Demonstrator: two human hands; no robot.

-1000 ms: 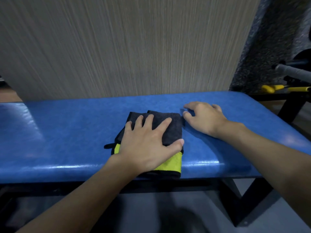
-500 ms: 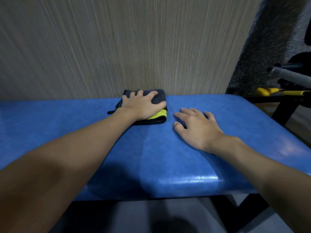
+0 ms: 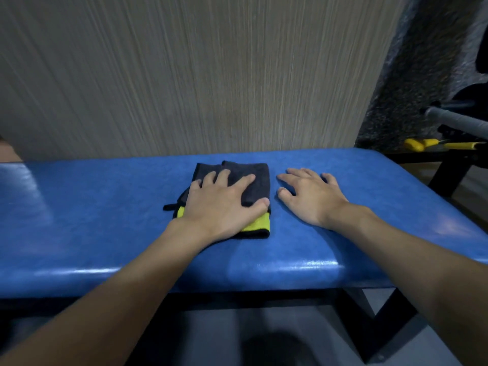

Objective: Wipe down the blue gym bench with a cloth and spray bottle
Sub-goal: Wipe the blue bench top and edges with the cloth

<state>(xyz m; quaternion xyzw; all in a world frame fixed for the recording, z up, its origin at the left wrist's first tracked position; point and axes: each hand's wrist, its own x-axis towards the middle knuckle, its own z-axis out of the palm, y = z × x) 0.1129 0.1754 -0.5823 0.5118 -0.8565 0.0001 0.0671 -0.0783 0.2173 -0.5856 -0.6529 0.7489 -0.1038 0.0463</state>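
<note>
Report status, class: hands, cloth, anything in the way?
Left hand flat on folded grey-and-yellow cloth, mid-bench. Right hand flat on blue bench, beside cloth. No spray bottle in view.

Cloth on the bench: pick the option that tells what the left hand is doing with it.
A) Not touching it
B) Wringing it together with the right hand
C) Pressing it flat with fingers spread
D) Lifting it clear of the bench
C: the left hand lies flat, fingers spread, on the grey and yellow cloth, which rests on the blue bench; the right hand rests on the bare pad beside it.
</note>
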